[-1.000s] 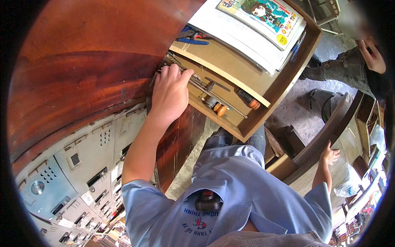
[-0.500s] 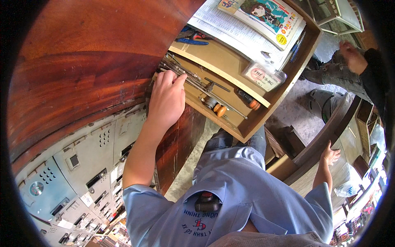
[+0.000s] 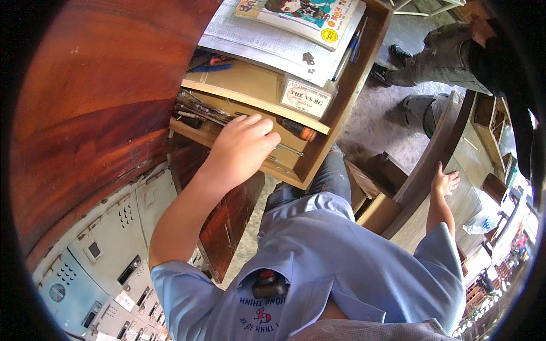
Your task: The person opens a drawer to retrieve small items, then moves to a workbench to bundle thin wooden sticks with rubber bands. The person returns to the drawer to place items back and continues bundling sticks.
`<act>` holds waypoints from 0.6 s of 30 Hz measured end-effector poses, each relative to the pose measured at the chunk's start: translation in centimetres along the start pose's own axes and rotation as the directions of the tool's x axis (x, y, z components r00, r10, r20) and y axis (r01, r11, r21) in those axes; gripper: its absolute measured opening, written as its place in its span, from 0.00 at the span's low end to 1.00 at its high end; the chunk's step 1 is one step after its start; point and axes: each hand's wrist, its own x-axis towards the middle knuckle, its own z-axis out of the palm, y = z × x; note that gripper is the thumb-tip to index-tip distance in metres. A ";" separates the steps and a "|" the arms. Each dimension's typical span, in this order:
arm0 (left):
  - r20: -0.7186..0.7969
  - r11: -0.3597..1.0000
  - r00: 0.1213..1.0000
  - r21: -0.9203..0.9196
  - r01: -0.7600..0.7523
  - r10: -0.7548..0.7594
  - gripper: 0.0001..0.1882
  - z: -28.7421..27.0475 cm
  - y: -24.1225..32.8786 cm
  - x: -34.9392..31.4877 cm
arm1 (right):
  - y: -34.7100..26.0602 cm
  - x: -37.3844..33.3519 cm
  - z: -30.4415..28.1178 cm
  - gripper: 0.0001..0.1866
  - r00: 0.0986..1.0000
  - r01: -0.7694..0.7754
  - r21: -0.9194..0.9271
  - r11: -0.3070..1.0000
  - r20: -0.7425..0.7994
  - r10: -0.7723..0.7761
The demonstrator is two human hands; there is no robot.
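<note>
Metal rods (image 3: 199, 108) lie bunched in the narrow front compartment of a wooden drawer (image 3: 343, 105), just to the left of a worker's left hand (image 3: 242, 150). Their long axis slants from upper left to lower right, roughly along the wooden divider (image 3: 227, 94), and one slim rod end (image 3: 291, 149) shows on the far side of the hand; whether it belongs to the same bunch cannot be told. Bent at the knuckles, the left fingers (image 3: 253, 124) reach down into the compartment from above, their tips hidden, so it cannot be told whether they grip anything. An orange-and-black handle (image 3: 297, 129) lies just to their right, against the divider.

Beyond the divider rest blue-handled pliers (image 3: 209, 67), a card in a clear sleeve (image 3: 307, 98), printed papers (image 3: 256, 41), an illustrated book (image 3: 307, 16) and pens (image 3: 355, 46).

Well apart from the rods, the right hand (image 3: 445, 181) rests with fingers spread on the curved edge of a grey tabletop (image 3: 421, 213), leaving the left by far the nearer. A second person in torn grey jeans (image 3: 449, 62) stands past the drawer; pale metal lockers (image 3: 108, 233) line the lower left.
</note>
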 end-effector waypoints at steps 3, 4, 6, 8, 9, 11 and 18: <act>0.117 0.996 0.992 0.080 -0.048 0.039 0.03 1.4 0.2 0.5 | 0.0 0.2 -0.1 0.59 1.000 0.012 0.018 1.000 -0.015 -0.012; 0.154 0.991 0.987 0.114 -0.064 0.046 0.03 1.8 0.2 0.5 | -0.1 0.3 -0.3 0.59 1.000 0.016 0.020 1.000 -0.021 -0.016; 0.155 0.982 0.987 0.177 -0.064 0.037 0.03 2.3 0.6 1.0 | -0.1 0.3 -0.3 0.59 1.000 0.010 0.024 1.000 -0.015 -0.010; 0.147 0.971 0.989 0.232 -0.058 0.024 0.03 2.3 1.0 1.2 | 0.0 0.3 -0.3 0.59 1.000 0.001 0.026 1.000 0.001 -0.001; 0.141 0.965 0.990 0.256 -0.054 0.018 0.03 2.1 1.2 1.4 | 0.1 0.2 -0.2 0.59 1.000 -0.002 0.026 1.000 -0.003 0.002; 0.137 0.953 0.991 0.300 -0.053 0.012 0.03 1.9 1.5 1.5 | 0.0 0.1 -0.1 0.59 1.000 -0.001 0.027 1.000 -0.014 0.001; 0.243 0.879 0.968 0.472 -0.067 -0.057 0.06 3.3 3.3 1.9 | 0.1 0.2 -0.7 0.58 1.000 0.004 0.014 1.000 -0.024 -0.004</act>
